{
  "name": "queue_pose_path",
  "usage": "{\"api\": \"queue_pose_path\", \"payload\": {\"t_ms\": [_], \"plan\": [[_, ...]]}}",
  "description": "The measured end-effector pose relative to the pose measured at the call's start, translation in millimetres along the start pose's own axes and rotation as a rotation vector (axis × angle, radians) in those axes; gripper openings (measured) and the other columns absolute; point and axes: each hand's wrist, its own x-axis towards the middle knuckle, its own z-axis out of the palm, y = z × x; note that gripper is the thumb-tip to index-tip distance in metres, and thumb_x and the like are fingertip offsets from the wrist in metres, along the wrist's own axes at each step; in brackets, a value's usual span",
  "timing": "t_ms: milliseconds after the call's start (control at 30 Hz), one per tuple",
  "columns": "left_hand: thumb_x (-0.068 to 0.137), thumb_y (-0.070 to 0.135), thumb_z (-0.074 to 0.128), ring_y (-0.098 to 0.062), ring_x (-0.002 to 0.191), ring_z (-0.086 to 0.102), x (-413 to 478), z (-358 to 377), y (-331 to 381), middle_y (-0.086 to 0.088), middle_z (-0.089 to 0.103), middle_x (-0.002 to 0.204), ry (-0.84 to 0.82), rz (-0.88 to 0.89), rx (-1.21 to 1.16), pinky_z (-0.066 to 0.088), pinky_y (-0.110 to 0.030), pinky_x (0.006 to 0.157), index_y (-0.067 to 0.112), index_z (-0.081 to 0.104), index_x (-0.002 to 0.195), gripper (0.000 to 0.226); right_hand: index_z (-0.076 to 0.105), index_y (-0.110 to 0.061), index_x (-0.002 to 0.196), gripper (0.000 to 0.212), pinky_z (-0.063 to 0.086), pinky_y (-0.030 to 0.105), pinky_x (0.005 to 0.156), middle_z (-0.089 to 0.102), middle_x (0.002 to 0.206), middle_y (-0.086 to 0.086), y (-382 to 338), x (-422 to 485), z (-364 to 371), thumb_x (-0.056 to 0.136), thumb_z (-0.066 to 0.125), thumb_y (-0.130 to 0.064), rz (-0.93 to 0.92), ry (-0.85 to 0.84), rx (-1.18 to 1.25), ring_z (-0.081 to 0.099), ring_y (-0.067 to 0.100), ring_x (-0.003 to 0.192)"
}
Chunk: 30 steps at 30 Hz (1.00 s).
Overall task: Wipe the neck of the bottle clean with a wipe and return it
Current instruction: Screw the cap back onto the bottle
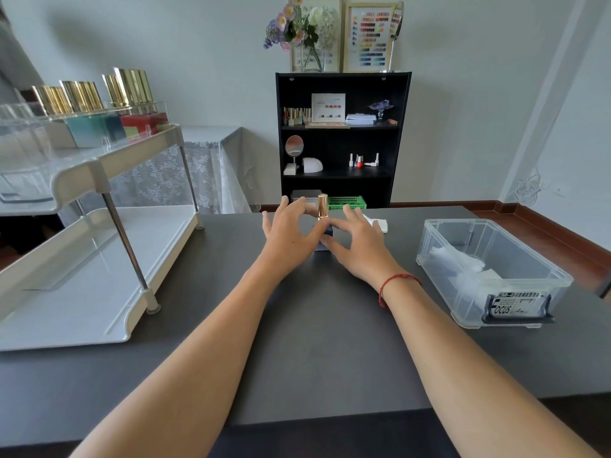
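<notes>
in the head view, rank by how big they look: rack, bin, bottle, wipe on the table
1. rack
2. bin
3. bottle
4. wipe: partly behind the right hand, so bottle versus wipe is unsure

The counter (314,342) looks matt dark grey. The bottle (322,206) has a glossy metallic gold cap. The right bin (489,269) is clear plastic; the left rack (99,292) is smooth plastic on shiny metal poles (125,246).

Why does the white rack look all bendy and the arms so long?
Head view: the wide-angle lens stretches the edges, bowing the white rack and lengthening the arms; the bottle at centre looks straight, slightly soft; light is even, shadows faint.
</notes>
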Motion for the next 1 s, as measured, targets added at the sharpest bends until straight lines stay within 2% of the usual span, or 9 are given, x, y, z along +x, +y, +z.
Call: {"api": "queue_pose_path", "payload": {"t_ms": [200,300,400,500,600,833,1000], "plan": [[0.095,0.036,0.051,-0.02,0.149,0.01,2.2,2.2,-0.6,0.005,0.042,0.149,-0.032,0.03,0.02,-0.008,-0.053,0.117,0.034,0.057,0.099,0.008,0.043,-0.032,0.139,0.044,-0.002,0.052,0.116,0.015,0.158,0.007,0.3,2.0,2.2,0.095,0.046,-0.041,-0.005,-0.035,-0.078,0.002,0.024,0.147],[0.096,0.035,0.049,-0.02,0.149,0.01,3.0,4.0,-3.5,0.006,0.041,0.15,-0.026,0.036,0.019,-0.008,-0.053,0.117,0.031,0.06,0.109,0.018,0.042,-0.033,0.139,0.045,-0.003,0.052,0.116,0.015,0.158,0.007,-1.1,1.7,2.0,0.095,0.045,-0.041,-0.002,-0.038,-0.091,0.002,0.024,0.147],[0.093,0.042,0.05,-0.019,0.148,0.015,1.5,5.3,-4.3,0.006,0.045,0.145,0.006,0.028,0.03,-0.006,-0.052,0.117,0.03,0.053,0.122,0.031,0.043,-0.034,0.138,0.044,-0.003,0.051,0.116,0.016,0.158,0.007,-1.3,1.3,2.1,0.095,0.045,-0.042,-0.004,-0.037,-0.088,0.002,0.024,0.147],[0.09,0.045,0.055,-0.02,0.145,0.024,1.0,4.9,-3.6,0.004,0.05,0.138,0.037,0.017,0.015,-0.001,-0.051,0.119,0.028,0.052,0.114,0.029,0.045,-0.036,0.136,0.042,-0.002,0.051,0.116,0.017,0.158,0.007,-1.5,0.4,1.5,0.095,0.045,-0.043,-0.003,-0.038,-0.088,0.003,0.023,0.147],[0.092,0.041,0.054,-0.023,0.148,0.014,-0.5,3.4,-1.1,0.0,0.044,0.146,0.005,0.015,0.019,-0.002,-0.051,0.118,0.028,0.053,0.103,0.017,0.047,-0.036,0.135,0.041,-0.002,0.051,0.116,0.017,0.158,0.008,-2.3,0.5,0.9,0.095,0.045,-0.043,-0.004,-0.041,-0.085,0.003,0.024,0.147],[0.097,0.034,0.048,-0.025,0.149,0.006,1.0,2.9,0.0,-0.002,0.034,0.154,-0.044,0.017,0.03,-0.005,-0.056,0.117,0.025,0.058,0.117,0.024,0.042,-0.035,0.138,0.043,-0.003,0.051,0.116,0.016,0.158,0.008,-2.4,0.4,0.2,0.096,0.045,-0.039,0.012,-0.042,-0.067,0.003,0.024,0.147],[0.092,0.043,0.054,-0.022,0.149,0.01,-1.6,2.2,1.8,0.0,0.035,0.153,0.01,-0.008,0.061,-0.004,-0.053,0.117,0.027,0.056,0.111,0.026,0.043,-0.039,0.136,0.04,-0.003,0.051,0.116,0.018,0.157,0.008,-1.3,0.8,1.4,0.097,0.043,-0.038,0.002,-0.056,-0.081,0.004,0.024,0.147]]}}
